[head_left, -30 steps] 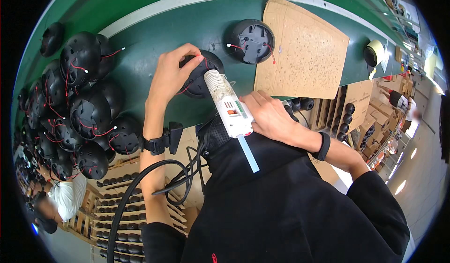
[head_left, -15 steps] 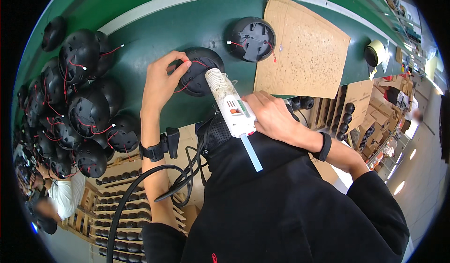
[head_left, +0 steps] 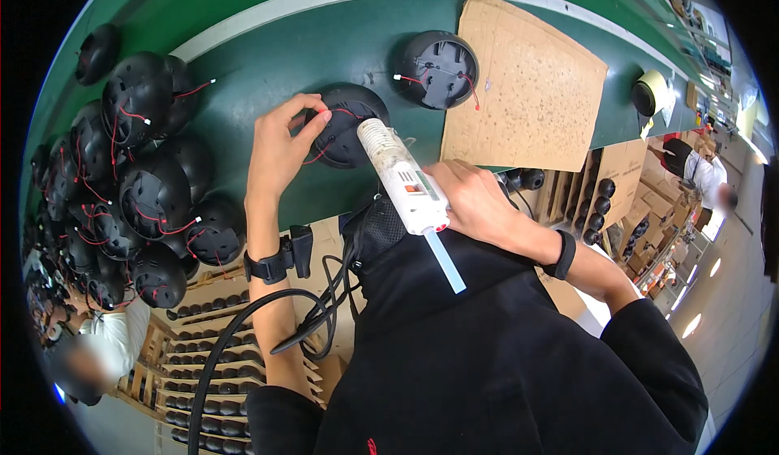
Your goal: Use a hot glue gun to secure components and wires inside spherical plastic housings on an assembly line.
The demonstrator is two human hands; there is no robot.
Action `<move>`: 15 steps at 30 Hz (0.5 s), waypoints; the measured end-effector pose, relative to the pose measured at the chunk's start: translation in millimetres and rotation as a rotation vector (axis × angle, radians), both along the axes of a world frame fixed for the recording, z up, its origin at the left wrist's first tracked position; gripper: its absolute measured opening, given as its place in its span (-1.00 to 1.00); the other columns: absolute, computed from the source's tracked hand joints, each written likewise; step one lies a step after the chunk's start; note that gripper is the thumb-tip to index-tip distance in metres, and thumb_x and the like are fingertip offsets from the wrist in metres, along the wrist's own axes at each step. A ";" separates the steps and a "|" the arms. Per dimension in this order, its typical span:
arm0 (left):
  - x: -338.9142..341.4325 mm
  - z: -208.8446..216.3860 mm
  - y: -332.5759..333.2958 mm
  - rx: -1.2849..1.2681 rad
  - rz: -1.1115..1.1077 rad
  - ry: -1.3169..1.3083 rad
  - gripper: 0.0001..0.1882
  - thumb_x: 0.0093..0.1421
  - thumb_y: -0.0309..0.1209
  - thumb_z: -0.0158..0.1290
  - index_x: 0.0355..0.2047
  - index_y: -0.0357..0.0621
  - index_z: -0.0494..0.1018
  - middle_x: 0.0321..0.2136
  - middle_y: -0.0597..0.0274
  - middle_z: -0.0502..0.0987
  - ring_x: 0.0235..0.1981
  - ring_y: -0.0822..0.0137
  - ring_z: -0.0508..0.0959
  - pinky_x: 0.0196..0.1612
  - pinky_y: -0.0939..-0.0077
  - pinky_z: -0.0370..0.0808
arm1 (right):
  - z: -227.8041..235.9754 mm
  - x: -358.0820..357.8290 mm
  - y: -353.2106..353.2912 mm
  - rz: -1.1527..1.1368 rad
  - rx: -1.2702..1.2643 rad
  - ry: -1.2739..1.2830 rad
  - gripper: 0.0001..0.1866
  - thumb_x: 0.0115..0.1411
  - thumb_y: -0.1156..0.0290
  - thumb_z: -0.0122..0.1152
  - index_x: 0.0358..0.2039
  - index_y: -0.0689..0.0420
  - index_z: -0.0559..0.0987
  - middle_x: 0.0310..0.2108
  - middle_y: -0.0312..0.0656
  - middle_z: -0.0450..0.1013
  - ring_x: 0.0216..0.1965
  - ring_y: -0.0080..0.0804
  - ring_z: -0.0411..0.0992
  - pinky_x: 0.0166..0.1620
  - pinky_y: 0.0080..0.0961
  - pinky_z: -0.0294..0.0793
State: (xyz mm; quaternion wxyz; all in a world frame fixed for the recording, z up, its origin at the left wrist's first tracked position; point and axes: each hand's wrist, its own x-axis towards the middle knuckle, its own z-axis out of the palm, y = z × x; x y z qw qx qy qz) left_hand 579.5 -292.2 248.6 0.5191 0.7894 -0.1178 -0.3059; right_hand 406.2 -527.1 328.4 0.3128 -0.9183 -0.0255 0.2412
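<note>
A white hot glue gun (head_left: 399,172) sits in my right hand (head_left: 475,202), whose fingers wrap round its far side. From the gun's rear end sticks a translucent bluish glue stick (head_left: 445,263). The nozzle end reaches over a round black plastic shell (head_left: 347,150) lying on the green table. At the shell's left edge my left hand (head_left: 277,142) pinches a thin red wire (head_left: 345,112) between thumb and index finger. The gun hides part of the shell's inside, so I cannot see the tip or any glue.
Another black shell (head_left: 438,69) with red wires lies beyond, beside a spotted cardboard sheet (head_left: 527,86). Many similar shells (head_left: 154,195) are heaped on the left. A roll of tape (head_left: 649,92) stands at the right. A black cable (head_left: 213,357) hangs near my left forearm. Co-workers are at both sides.
The glue gun's rear end and its glue stick have swung slightly to the right. My left hand keeps its pinch on the wire, nearly still. Co-workers at both sides have shifted.
</note>
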 end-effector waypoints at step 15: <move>-1.4 -1.3 0.6 0.005 0.015 0.003 -0.82 0.22 -0.43 0.22 -0.21 -0.26 0.58 -0.05 -0.08 0.63 0.00 0.07 0.62 0.10 0.19 0.56 | 6.0 -1.5 -1.1 0.032 0.019 -0.067 -0.56 -0.12 0.56 0.27 -0.15 0.35 0.45 -0.28 0.04 0.45 -0.18 0.03 0.49 -0.20 -0.16 0.55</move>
